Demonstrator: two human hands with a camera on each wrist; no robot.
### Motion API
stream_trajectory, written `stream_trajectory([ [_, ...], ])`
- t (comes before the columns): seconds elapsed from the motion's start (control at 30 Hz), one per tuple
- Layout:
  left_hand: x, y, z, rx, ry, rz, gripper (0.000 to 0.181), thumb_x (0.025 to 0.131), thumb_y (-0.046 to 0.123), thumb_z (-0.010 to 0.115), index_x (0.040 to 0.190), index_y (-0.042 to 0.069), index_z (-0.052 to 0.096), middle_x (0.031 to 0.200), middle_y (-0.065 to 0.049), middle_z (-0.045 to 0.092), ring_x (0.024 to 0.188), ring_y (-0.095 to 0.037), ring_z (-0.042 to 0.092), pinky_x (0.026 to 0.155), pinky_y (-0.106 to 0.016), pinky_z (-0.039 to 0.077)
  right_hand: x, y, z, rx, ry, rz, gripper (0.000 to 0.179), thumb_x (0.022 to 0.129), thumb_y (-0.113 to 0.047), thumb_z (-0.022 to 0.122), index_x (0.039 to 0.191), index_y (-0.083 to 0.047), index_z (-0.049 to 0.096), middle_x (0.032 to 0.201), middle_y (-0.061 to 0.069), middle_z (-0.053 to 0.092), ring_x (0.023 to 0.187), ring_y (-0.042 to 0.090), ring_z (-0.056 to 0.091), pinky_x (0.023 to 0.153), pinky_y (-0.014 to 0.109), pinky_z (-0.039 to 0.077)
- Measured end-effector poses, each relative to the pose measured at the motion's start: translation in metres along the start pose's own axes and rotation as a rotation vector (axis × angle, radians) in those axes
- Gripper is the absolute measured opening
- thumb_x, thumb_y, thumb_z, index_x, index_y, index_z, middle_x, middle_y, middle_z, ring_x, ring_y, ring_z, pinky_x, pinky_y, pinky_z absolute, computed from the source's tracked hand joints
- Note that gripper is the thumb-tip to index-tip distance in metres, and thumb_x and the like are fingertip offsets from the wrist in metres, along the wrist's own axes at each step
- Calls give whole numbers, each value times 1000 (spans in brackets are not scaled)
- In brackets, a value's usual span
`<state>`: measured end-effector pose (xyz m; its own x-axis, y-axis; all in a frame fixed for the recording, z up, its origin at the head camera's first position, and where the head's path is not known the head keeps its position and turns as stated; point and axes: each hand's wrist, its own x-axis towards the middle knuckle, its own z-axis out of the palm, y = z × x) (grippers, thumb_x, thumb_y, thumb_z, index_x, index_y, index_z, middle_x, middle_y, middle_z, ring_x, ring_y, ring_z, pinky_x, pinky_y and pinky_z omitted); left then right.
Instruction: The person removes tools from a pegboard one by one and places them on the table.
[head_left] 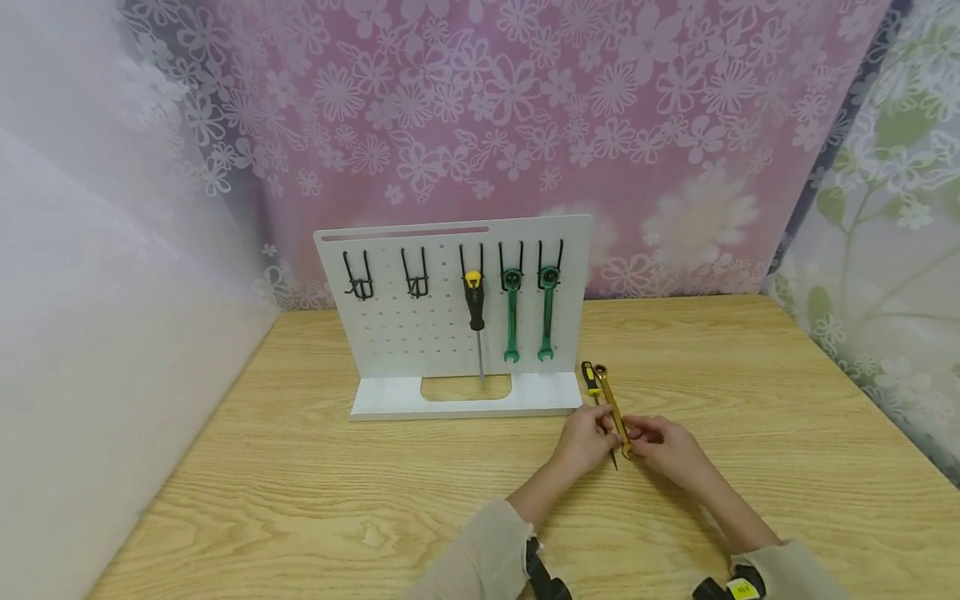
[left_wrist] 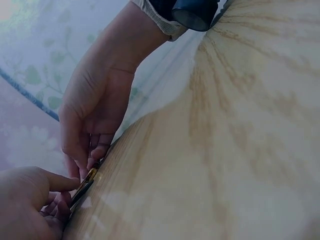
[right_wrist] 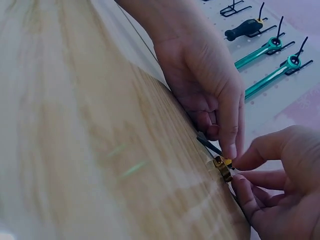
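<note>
A gold combination wrench (head_left: 612, 406) lies slanted on the table beside a screwdriver with a black and yellow handle (head_left: 590, 377). My left hand (head_left: 587, 442) reaches across the screwdriver's shaft, its fingertips pinching the wrench from the left. From the other side my right hand (head_left: 667, 450) pinches the wrench near its open lower end. The right wrist view shows the fingertips of my left hand (right_wrist: 205, 75) and right hand (right_wrist: 285, 185) meeting around the gold wrench end (right_wrist: 223, 170). Part of the screwdriver's shaft is hidden beneath my left hand.
A white pegboard stand (head_left: 405, 333) rises behind the hands, its base beside the screwdriver handle. It carries a black and yellow screwdriver (head_left: 474, 302) and two green wrenches (head_left: 512, 317) on hooks. Two hooks (head_left: 363, 287) at its left bear nothing. Floral curtains surround the wooden table (head_left: 300, 500).
</note>
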<state>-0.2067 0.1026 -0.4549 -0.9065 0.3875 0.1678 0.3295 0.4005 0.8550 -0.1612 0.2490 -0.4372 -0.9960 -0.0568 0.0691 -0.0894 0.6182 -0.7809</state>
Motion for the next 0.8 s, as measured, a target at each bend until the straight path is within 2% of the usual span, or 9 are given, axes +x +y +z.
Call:
stream_trajectory([
  [0.1,0,-1,1,-18,14,-7,33,78,3,72,109,-1,64,75,6,48,63,1,43,56,-12,41,-1,1,0,52,36,37,33,87,1,54,117,11,55,93,14,61,80,20,57,59,25,47],
  [0.27,0,0,1,-117,38,-23,27,79,4,71,105,2,66,75,5,49,62,0,44,55,-14,42,1,2,-1,167,87,71,28,93,-5,51,117,9,56,96,17,61,77,15,56,58,25,48],
  [0.4,2,1,-1,-189,76,-27,23,79,3,71,102,4,68,75,4,50,60,-1,45,53,-14,42,3,3,-3,216,125,50,27,94,-7,51,115,8,58,94,18,61,74,12,56,58,25,48],
  [0.57,5,5,-6,-270,110,-31,21,79,4,71,100,3,68,75,6,51,61,-1,46,53,-15,42,4,-2,-5,273,176,19,26,94,-4,50,116,9,56,96,19,59,78,7,56,63,23,50],
  [0.67,6,6,-11,-311,128,-31,21,80,4,70,100,2,68,77,5,53,64,-2,49,54,-16,44,2,-6,-5,313,184,6,27,94,-4,49,117,10,54,97,20,58,80,7,57,66,23,52],
  [0.8,5,6,-19,-319,164,-28,20,80,6,71,100,4,68,81,3,55,70,-3,52,59,-17,47,-1,-12,-4,372,175,-7,27,95,-5,49,117,11,54,97,22,57,81,12,58,68,26,52],
])
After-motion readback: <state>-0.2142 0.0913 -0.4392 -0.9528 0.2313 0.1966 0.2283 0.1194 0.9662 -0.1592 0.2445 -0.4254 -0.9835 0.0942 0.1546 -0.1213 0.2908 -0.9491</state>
